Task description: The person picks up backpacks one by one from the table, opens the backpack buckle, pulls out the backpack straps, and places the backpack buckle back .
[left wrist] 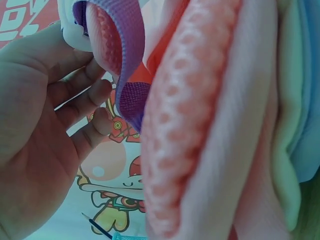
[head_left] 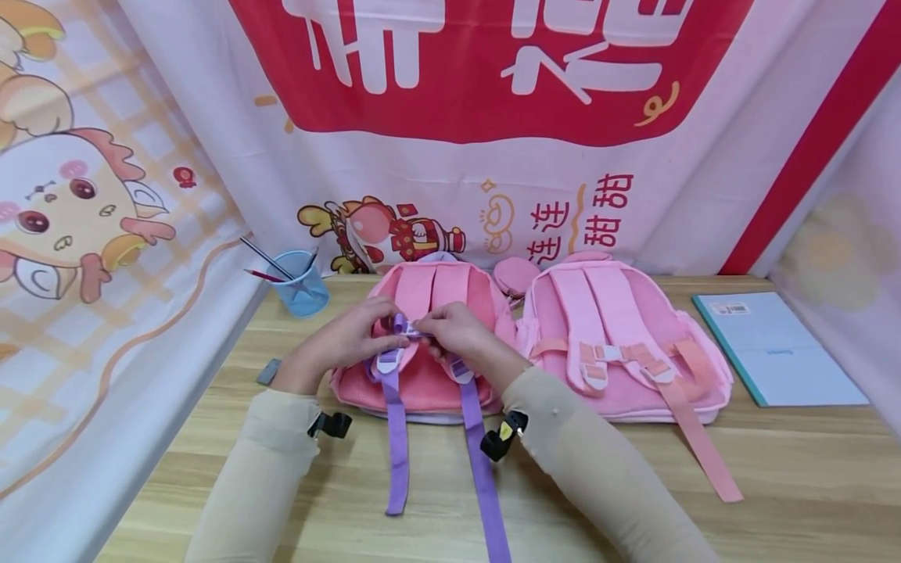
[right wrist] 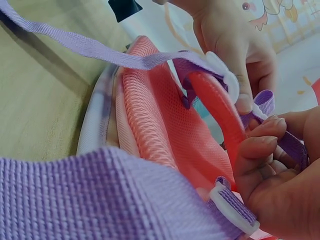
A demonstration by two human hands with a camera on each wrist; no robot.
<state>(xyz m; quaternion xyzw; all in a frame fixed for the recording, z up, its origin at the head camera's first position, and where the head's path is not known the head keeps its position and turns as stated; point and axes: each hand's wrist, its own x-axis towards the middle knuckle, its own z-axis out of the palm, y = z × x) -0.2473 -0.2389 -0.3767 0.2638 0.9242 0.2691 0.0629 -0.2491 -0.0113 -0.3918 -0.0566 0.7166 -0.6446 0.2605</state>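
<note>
The left hand (head_left: 355,336) pinches a small white buckle (head_left: 411,330) between thumb and forefinger, with a purple loop (right wrist: 265,102) of webbing standing up beside it; its other fingers lie loosely curved in the left wrist view. The right hand (head_left: 461,332) grips the purple chest strap (right wrist: 292,147) at the other side of the buckle, fingers curled and thumb pressed down. The fingertips cover much of the buckle, so I cannot tell whether it is joined. Just below the hands are two white adjusters (head_left: 389,360), from which purple tails (head_left: 396,453) run down over the table's near part. All this belongs to the left pack (head_left: 422,395), pink with coral mesh, which rests on the table (head_left: 831,477), strap side toward the person and top near the backdrop (head_left: 457,180). Close on its right sits a second pack (head_left: 556,383), paler pink with peach straps, and a round pouch (head_left: 516,277) shows between their tops. Farther right lies a light blue book (head_left: 781,348). To the left are a blue mesh cup (head_left: 303,295) holding pencils and, nearer the left forearm, a small grey block (head_left: 268,371).
</note>
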